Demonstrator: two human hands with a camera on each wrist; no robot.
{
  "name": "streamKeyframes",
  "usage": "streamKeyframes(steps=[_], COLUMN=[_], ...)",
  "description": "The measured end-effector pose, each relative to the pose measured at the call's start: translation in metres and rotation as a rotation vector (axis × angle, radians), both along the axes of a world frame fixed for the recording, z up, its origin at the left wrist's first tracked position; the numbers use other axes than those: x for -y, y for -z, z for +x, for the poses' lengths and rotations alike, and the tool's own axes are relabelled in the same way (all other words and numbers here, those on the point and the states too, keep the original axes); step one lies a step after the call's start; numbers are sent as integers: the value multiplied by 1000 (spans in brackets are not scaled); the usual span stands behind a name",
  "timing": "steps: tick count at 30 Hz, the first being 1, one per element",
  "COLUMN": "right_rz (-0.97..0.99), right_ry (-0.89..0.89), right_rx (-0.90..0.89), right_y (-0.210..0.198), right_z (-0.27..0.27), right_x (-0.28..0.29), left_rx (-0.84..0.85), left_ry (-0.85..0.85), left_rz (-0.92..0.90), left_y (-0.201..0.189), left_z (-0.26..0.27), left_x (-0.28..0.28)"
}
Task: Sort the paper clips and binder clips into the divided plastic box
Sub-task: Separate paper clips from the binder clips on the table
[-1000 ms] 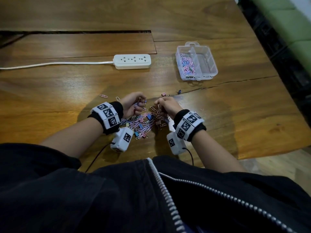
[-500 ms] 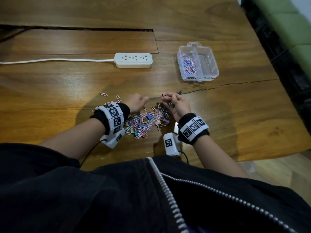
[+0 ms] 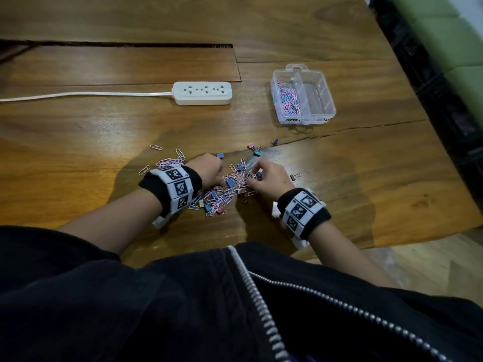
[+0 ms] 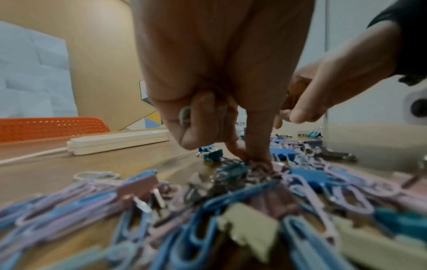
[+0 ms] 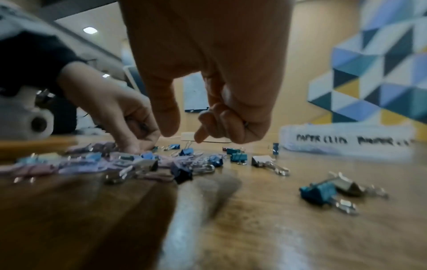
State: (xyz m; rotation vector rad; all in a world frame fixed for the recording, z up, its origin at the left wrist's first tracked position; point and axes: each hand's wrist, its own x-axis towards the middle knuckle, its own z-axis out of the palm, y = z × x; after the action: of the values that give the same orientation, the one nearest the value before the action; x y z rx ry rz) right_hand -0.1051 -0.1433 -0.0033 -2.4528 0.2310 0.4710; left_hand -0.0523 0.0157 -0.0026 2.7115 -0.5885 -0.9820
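A mixed pile of pastel paper clips and small binder clips (image 3: 224, 192) lies on the wooden table in front of me. My left hand (image 3: 222, 178) reaches into it; in the left wrist view the left hand (image 4: 251, 160) pinches paper clips with thumb and forefinger, and a clip loop shows in its curled fingers. My right hand (image 3: 252, 176) hovers over the pile's right side; the right hand (image 5: 184, 135) has curled fingers with a sliver of wire in them. The divided clear box (image 3: 332, 108) stands far right, paper clips in its left compartment, the right one bare.
A white power strip (image 3: 202, 93) with its cord lies behind the pile, left of the box. Loose binder clips (image 3: 257, 152) sit between pile and box, and a silver one (image 3: 295, 176) lies right of my right hand. The table edge runs close on the right.
Both hands have come down from above the pile onto it. The left hand turned palm down and dug in; the right hand settled at the pile's right side.
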Motion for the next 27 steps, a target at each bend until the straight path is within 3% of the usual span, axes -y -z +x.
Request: streamKeyframes(steps=[2,6,11,15,17,21,27], right_rz=[-153,-254,-238,-125,-39,199,308], right_ry=[-112,-167,-229,-197,-129,-1,179], right_rx=[44,4,-105,-98,-59,-56,-24], right_y=[2,7,6,9,6,-7,-35], right_z=[1,7,10,10,12,29,79], right_x=[-3,-9,-13,-6,1,22,77], left_rx=[-14,-18,-201,-514,-644,-758,-818], left_ry=[11,-8,-350,-755,-854,-865,-863], left_rz=[6,-29,-313,-628,-750,-897,-967], left_y=[2,6,1,-9,-14,-31,-62], left_z=[-1,-3,-1,12,21,36,75], left_x=[1,-4,-12,-10,-3,24,101])
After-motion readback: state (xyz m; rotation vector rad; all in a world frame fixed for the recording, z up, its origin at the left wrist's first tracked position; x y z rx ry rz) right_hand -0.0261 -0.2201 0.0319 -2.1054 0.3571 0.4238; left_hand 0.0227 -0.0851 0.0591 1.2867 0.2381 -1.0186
